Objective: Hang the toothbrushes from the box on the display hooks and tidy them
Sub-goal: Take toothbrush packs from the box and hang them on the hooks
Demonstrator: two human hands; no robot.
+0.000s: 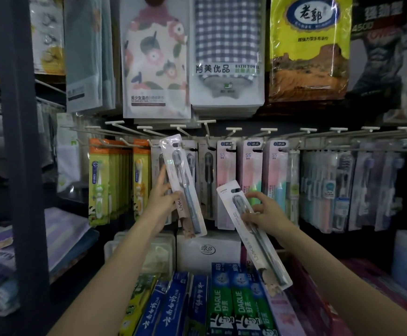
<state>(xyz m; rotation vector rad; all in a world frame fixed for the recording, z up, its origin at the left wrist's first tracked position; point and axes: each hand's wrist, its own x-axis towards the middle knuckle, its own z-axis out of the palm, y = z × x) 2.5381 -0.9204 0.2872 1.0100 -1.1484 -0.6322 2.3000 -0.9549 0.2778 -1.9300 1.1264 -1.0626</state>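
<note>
Hanging is under way: left hand (166,202) grips one toothbrush pack (183,185) just under the display hooks (180,132), right hand (265,212) holds another pack (253,234) lower; next, thread its slot onto a hook.

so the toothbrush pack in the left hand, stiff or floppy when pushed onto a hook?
The toothbrush pack stays straight though the left hand grips only its lower half: likely stiff card. Probably light. The glossy blister may be slippery.
</note>
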